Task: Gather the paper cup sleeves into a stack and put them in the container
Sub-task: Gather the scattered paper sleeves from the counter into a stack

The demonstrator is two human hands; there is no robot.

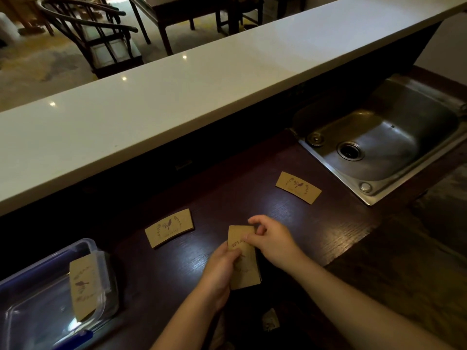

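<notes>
Both hands hold a small stack of brown paper cup sleeves (243,261) above the dark wooden counter. My left hand (219,276) grips its left edge and underside. My right hand (273,239) pinches its top right corner. A single sleeve with a bird print (169,228) lies flat to the left of the stack. Another printed sleeve (298,187) lies farther right, near the sink. A clear plastic container (38,299) sits at the lower left, and one sleeve (83,286) leans on its right wall.
A steel sink (384,145) is set into the counter at the right. A raised white bar top (202,82) runs across behind the dark counter (328,231). A small scrap of brown paper (270,320) lies near the front edge. Chairs and tables stand beyond the bar.
</notes>
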